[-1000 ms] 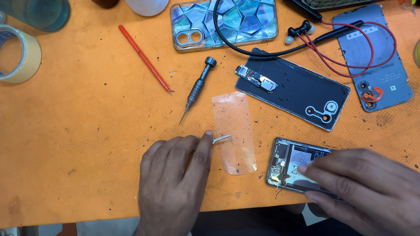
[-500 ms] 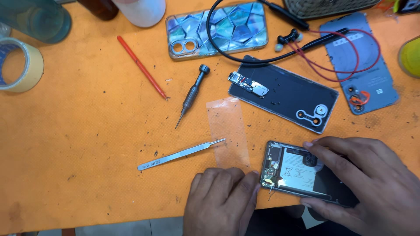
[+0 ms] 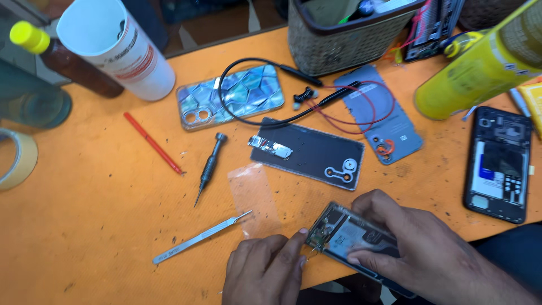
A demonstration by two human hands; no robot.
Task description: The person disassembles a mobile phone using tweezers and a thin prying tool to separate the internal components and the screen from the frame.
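My right hand grips an opened phone body at the front edge of the orange table, fingers laid over its exposed inside. My left hand sits just left of it, fingertips pinching at the phone's lower left corner. Metal tweezers lie loose on the table to the left of my left hand, their tip on a clear plastic film.
A small screwdriver, a red stick, a patterned phone case, a black back cover, a blue-grey back cover with red wire, another opened phone, a yellow bottle, a basket, a white tube and tape surround the work.
My left hand let go of the tweezers, which now lie on the table, and moved right to the phone's corner. The view tilted up, showing more of the table's far side.
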